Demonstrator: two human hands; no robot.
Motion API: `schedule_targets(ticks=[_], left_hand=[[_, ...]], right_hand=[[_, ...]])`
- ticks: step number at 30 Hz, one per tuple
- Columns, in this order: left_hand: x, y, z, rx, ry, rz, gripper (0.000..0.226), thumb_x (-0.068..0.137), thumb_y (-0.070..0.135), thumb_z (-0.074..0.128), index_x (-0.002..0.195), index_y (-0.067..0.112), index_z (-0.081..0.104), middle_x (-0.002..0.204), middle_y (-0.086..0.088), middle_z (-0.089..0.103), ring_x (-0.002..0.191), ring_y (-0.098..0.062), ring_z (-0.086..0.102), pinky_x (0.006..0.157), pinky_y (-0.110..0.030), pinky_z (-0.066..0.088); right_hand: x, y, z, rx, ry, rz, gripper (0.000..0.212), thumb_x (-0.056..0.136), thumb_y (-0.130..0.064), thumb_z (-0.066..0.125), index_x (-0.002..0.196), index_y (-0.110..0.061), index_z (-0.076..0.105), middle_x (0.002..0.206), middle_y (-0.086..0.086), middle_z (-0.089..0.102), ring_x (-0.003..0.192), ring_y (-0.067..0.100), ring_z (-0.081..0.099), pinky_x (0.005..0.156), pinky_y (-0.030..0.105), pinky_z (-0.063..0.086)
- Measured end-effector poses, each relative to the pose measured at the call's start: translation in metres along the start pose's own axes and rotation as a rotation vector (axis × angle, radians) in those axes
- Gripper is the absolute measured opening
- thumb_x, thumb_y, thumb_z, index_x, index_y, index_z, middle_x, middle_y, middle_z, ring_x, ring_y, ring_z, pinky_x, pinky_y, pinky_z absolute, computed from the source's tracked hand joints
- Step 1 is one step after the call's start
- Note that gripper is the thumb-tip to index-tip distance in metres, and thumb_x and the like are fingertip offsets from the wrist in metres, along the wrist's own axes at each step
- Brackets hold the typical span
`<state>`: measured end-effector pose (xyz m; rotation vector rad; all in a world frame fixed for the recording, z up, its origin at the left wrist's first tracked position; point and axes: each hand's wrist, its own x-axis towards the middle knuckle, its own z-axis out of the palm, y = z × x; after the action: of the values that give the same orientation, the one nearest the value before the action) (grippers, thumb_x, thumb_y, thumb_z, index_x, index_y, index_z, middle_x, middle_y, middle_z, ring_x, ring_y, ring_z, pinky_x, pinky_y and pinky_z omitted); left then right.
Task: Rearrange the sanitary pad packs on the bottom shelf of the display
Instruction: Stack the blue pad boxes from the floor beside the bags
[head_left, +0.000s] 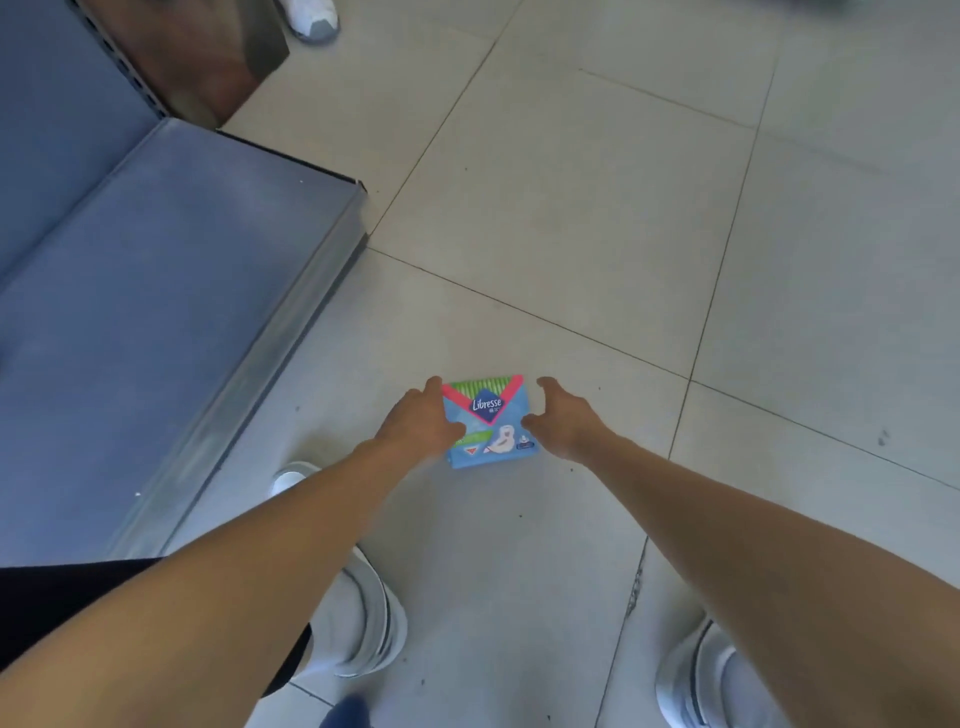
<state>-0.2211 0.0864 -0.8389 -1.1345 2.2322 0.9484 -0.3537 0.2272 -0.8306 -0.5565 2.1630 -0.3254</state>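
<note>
A Libresse pad pack (491, 423) lies on the tiled floor (571, 208); the left hand (423, 423) and right hand (563, 423) flank it, fingers curled at its sides.

"Libresse" in white on the blue sanitary pad pack (491, 423)

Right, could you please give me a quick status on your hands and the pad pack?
Left hand gripping Libresse pad pack at its left edge. Right hand open at its right edge, contact unclear. Pack over floor tiles, off bottom shelf. Nothing in the way.
</note>
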Motion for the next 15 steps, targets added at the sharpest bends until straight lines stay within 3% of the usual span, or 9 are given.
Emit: schedule_targets(ticks=[5, 8, 11, 13, 15], left_hand=[[0.014, -0.007, 0.018, -0.236, -0.028, -0.070, 0.081, 0.081, 0.029, 0.075, 0.142, 0.009, 0.025, 0.129, -0.014, 0.053, 0.112, -0.030, 0.054, 0.083, -0.031, 0.043], [0.022, -0.014, 0.029, -0.377, -0.043, -0.101, 0.075, 0.077, 0.032, 0.079, 0.132, 0.012, 0.031, 0.119, -0.006, 0.060, 0.100, -0.025, 0.058, 0.077, -0.030, 0.046], [0.029, -0.019, 0.039, -0.524, -0.036, -0.114, 0.068, 0.077, 0.025, 0.078, 0.131, 0.017, 0.037, 0.120, -0.004, 0.061, 0.104, -0.023, 0.060, 0.080, -0.032, 0.050], [0.032, -0.021, 0.044, -0.635, -0.027, -0.144, 0.063, 0.076, 0.019, 0.077, 0.128, 0.021, 0.041, 0.121, -0.005, 0.060, 0.107, -0.026, 0.061, 0.086, -0.042, 0.055], [0.035, -0.020, 0.045, -0.710, -0.027, -0.174, 0.060, 0.075, 0.015, 0.077, 0.124, 0.023, 0.043, 0.120, -0.006, 0.059, 0.108, -0.028, 0.061, 0.083, -0.052, 0.057]], right_hand=[[0.020, 0.009, 0.018, 0.206, -0.068, 0.016, 0.075, 0.088, -0.023, 0.062, 0.148, -0.039, 0.021, 0.083, -0.006, 0.052, 0.067, 0.011, 0.053, 0.046, 0.017, 0.038], [0.031, 0.008, 0.028, 0.310, -0.083, 0.004, 0.081, 0.085, -0.025, 0.066, 0.149, -0.040, 0.020, 0.100, -0.004, 0.060, 0.087, 0.017, 0.058, 0.062, 0.020, 0.043], [0.036, 0.005, 0.038, 0.438, -0.104, -0.008, 0.086, 0.074, -0.028, 0.075, 0.145, -0.039, 0.027, 0.117, -0.006, 0.063, 0.107, 0.018, 0.061, 0.083, 0.026, 0.046], [0.040, 0.004, 0.043, 0.491, -0.110, -0.008, 0.091, 0.061, -0.034, 0.075, 0.141, -0.039, 0.032, 0.117, -0.008, 0.065, 0.110, 0.018, 0.063, 0.093, 0.032, 0.050], [0.045, 0.004, 0.046, 0.513, -0.124, -0.014, 0.093, 0.058, -0.035, 0.075, 0.140, -0.039, 0.031, 0.117, -0.006, 0.065, 0.109, 0.019, 0.063, 0.097, 0.038, 0.050]])
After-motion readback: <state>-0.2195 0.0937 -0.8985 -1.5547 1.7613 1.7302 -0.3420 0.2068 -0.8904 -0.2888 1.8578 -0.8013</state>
